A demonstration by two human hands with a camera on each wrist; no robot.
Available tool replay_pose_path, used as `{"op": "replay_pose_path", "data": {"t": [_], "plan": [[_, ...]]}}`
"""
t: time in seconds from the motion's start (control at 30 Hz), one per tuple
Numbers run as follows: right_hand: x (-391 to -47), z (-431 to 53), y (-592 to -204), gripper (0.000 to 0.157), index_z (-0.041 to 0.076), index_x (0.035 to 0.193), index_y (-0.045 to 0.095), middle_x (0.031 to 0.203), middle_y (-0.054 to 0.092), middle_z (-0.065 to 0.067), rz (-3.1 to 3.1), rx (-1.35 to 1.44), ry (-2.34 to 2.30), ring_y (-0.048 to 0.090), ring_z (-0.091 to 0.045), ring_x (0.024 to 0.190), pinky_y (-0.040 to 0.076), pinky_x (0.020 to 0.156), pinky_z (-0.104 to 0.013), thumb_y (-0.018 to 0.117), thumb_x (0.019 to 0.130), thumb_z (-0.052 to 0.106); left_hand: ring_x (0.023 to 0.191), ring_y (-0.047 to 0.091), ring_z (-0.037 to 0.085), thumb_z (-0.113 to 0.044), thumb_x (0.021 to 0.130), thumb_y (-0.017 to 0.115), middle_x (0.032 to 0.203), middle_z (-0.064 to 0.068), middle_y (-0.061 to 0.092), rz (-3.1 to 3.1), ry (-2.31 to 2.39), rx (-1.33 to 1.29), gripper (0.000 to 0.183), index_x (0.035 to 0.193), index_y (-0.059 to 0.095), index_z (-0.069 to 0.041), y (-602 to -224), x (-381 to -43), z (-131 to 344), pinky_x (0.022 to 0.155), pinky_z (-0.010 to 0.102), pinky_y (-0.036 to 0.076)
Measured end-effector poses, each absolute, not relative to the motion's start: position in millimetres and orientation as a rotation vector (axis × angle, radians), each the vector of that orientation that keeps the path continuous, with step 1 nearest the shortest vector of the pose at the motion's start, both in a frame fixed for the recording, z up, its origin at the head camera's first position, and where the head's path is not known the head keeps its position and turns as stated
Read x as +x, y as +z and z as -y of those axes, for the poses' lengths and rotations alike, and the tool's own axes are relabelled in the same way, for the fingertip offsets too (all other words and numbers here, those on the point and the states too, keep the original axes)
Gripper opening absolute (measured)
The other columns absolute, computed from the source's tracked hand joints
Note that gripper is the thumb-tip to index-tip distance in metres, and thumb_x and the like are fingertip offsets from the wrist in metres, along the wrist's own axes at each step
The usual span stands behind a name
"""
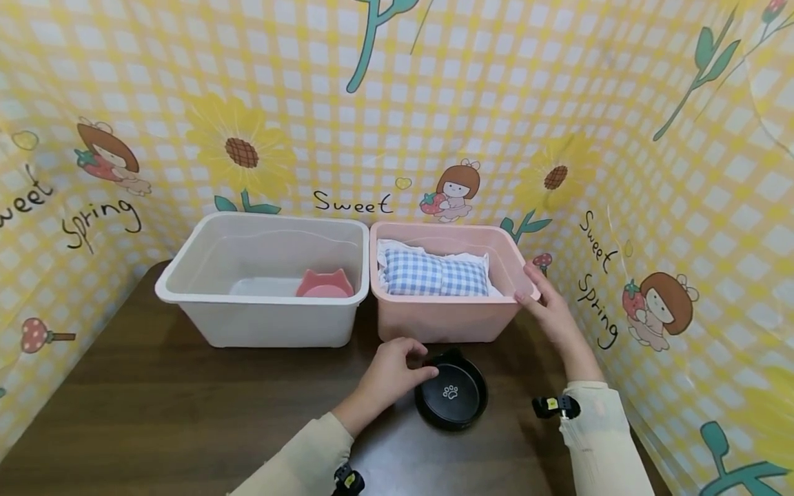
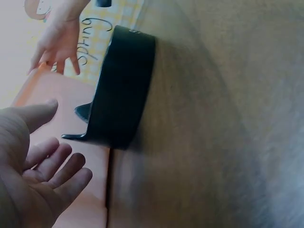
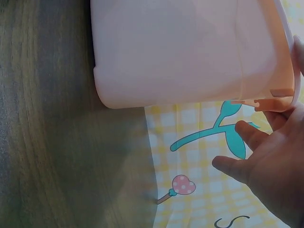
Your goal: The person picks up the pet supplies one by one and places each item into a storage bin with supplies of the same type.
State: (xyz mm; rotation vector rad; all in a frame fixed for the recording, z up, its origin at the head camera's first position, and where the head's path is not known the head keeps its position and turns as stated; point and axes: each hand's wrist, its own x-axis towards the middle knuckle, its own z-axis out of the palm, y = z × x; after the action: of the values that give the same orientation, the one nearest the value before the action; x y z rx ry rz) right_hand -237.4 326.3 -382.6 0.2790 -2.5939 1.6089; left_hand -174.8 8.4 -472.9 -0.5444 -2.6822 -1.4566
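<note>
A round black pet bowl (image 1: 451,393) with small ears and a white paw print stands on the table. My left hand (image 1: 387,375) is beside its ear side, thumb and fingers apart; the left wrist view shows a gap between them and the bowl. The pink bin (image 1: 443,320) stands behind the bowl and holds a blue-and-white checked cushion (image 1: 434,272) with a ruffled edge. At the bin's front right corner, my right hand (image 1: 555,317) holds the rim between thumb and fingers, while two other fingers (image 3: 232,168) stay spread outside it.
Left of the pink bin stands a white bin (image 1: 279,324) with a pink cat-eared bowl (image 1: 325,284) inside. The dark wooden table (image 1: 155,399) is bordered by a yellow-checked, printed cloth (image 1: 347,151) at the back and sides.
</note>
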Motion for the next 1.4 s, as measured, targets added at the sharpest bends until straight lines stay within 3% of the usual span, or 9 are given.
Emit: {"op": "replay_pose_path", "data": {"t": [0.27, 0.53, 0.87, 1.07, 1.27, 1.4], "plan": [[-240.0, -322.9, -381.3, 0.064, 0.005, 0.15, 0.029, 0.161, 0.017, -0.009, 2.587, 0.298, 1.585, 0.008, -0.03, 0.149, 0.015, 0.116, -0.054, 0.059, 0.096, 0.02, 0.08, 0.066, 0.014, -0.026, 0.078, 0.081, 0.091, -0.001, 0.069, 2.65, -1.459, -0.41, 0.026, 0.097, 0.07, -0.01, -483.6, -171.2, -16.5, 0.068, 0.024, 0.052], [-239.6, -320.4, -382.5, 0.064, 0.005, 0.151, 0.027, 0.161, 0.015, -0.009, 2.583, 0.322, 1.597, 0.006, -0.029, 0.149, 0.014, 0.116, -0.054, 0.059, 0.097, 0.021, 0.067, 0.059, 0.003, -0.027, 0.076, 0.082, 0.074, -0.007, 0.067, 2.646, -1.396, -0.278, 0.019, 0.084, 0.07, -0.014, -492.3, -171.3, -20.4, 0.06, 0.022, 0.049], [-236.3, -318.5, -382.1, 0.065, 0.005, 0.15, 0.029, 0.161, 0.015, -0.01, 2.574, 0.278, 1.592, 0.007, -0.03, 0.149, 0.012, 0.116, -0.055, 0.06, 0.096, 0.023, 0.072, 0.062, 0.006, -0.029, 0.076, 0.081, 0.074, -0.009, 0.067, 2.668, -1.411, -0.18, 0.016, 0.079, 0.071, -0.017, -490.8, -172.9, -24.5, 0.063, 0.024, 0.05], [-247.4, -333.6, -401.0, 0.065, 0.014, 0.152, 0.028, 0.162, 0.015, -0.004, 2.581, 0.287, 1.552, 0.008, -0.028, 0.149, 0.014, 0.115, -0.057, 0.059, 0.096, 0.026, 0.072, 0.063, 0.007, -0.029, 0.076, 0.081, 0.073, -0.01, 0.067, 2.657, -1.444, -0.134, 0.013, 0.078, 0.073, -0.019, -490.5, -174.7, -25.2, 0.064, 0.025, 0.051], [-232.9, -321.7, -382.4, 0.065, 0.004, 0.151, 0.026, 0.161, 0.015, -0.012, 2.584, 0.302, 1.581, 0.008, -0.033, 0.148, 0.016, 0.114, -0.057, 0.058, 0.097, 0.02, 0.071, 0.063, 0.007, -0.028, 0.076, 0.082, 0.071, -0.012, 0.066, 2.62, -1.477, -0.075, 0.012, 0.074, 0.072, -0.022, -492.3, -176.6, -24.6, 0.063, 0.025, 0.051], [-235.7, -325.1, -386.0, 0.064, 0.005, 0.151, 0.026, 0.161, 0.014, -0.011, 2.573, 0.312, 1.605, 0.008, -0.033, 0.148, 0.014, 0.114, -0.058, 0.057, 0.097, 0.019, 0.072, 0.062, 0.007, -0.028, 0.076, 0.082, 0.069, -0.013, 0.065, 2.617, -1.487, -0.055, 0.011, 0.073, 0.072, -0.023, -492.1, -177.5, -24.7, 0.063, 0.026, 0.051]]}}
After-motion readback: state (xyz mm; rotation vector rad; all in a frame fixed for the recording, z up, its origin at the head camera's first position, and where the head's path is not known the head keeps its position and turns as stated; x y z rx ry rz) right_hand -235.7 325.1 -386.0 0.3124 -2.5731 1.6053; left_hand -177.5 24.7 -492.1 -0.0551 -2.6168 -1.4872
